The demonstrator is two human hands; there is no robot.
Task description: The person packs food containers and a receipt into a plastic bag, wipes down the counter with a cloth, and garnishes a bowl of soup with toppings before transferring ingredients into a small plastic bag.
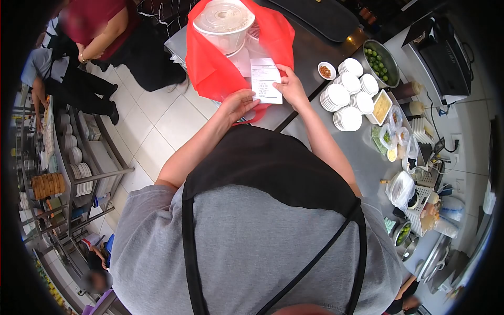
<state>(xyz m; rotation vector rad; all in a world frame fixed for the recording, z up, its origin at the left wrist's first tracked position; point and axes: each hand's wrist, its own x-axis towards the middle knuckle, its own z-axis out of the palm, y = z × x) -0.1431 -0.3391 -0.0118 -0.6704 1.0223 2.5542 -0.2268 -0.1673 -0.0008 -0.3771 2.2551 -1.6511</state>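
Nearest the cam., the person's grey tee (283,252) and blk apron (273,163) took up the lower half. Both forearms stretched fwd to a printed slip (266,83), which was btwn the hands, in front of the red bag (210,68). The L hand (239,106) had its fingertips closed on the slip's lower L edge. The R hand (292,89) pinched the R edge, thumb laid on the printed face, other fingers up nr the top corner (print too small to read).

Just beyond, the bag stood w/ its mouth gaping around a round white tub (223,23), lid on. To the R, on the steel counter (315,136), were stacks of white discs (349,94), a small dish (326,71) w/ reddish-brown bits, a tray (381,108) of yellowish stuff and several plastic bags (401,136). A metal bowl (394,79) of green fruit sat just past the stacks, nr a blk-fronted appliance (438,58).

Farther off to the L, across the tiled floor (157,131), stood a person in a maroon top (100,23) and another in dark trousers (84,89), by a rack (100,181) w/ stacked dishes (82,176).
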